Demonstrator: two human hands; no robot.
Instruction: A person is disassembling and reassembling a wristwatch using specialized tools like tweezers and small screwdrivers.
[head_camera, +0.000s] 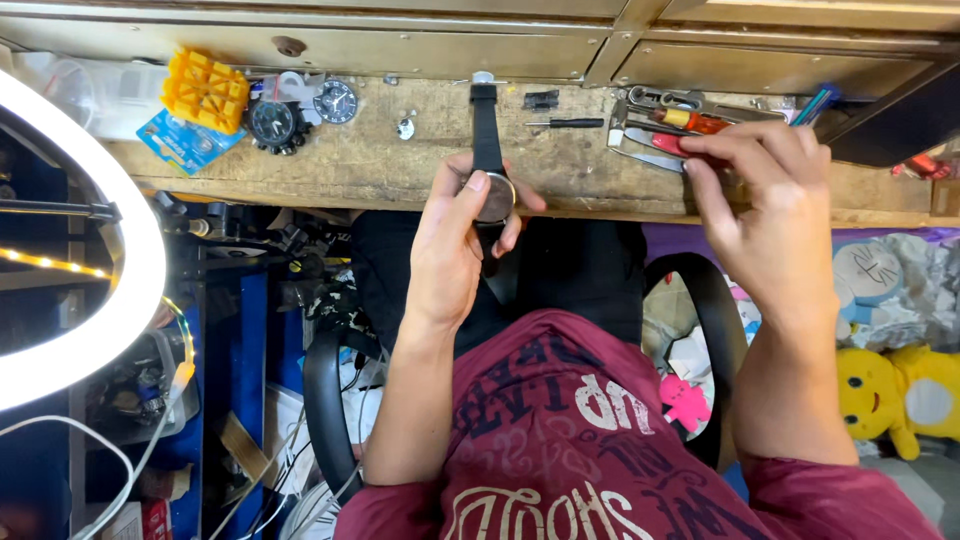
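Head view shows the left hand (450, 250) clasping a round silver-cased wristwatch with a black strap (493, 190) at the worn wooden bench's (400, 165) front edge, strap running lengthwise away from the person. Its case looks closed, seemingly not yet worked on. The right hand (770, 210) pinches a red-handled tool (690, 147) among the metal tools.
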